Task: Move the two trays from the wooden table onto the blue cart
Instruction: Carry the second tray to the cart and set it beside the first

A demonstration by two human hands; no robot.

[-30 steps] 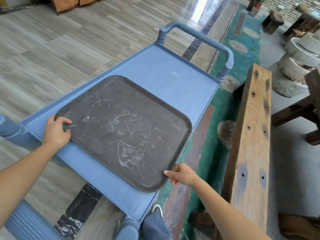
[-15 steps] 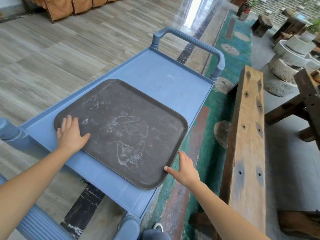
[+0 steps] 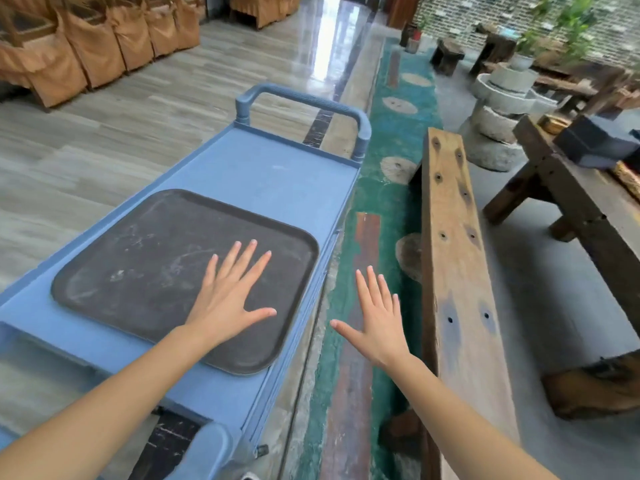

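A dark tray (image 3: 156, 268) lies flat on the blue cart (image 3: 277, 181) under the left hand (image 3: 225, 299), both hands' fingers spread and empty, right hand (image 3: 377, 327) beside; it looks stiff, light, best gripped by opposite rims.

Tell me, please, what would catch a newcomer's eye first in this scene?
First, the two spread hands in the foreground: the left hand lies over the dark tray, and the right hand is open above the green floor strip beside the cart. The scuffed tray lies flat on the near end of the blue cart. To the right, a long wooden bench with dark knots runs alongside the cart.
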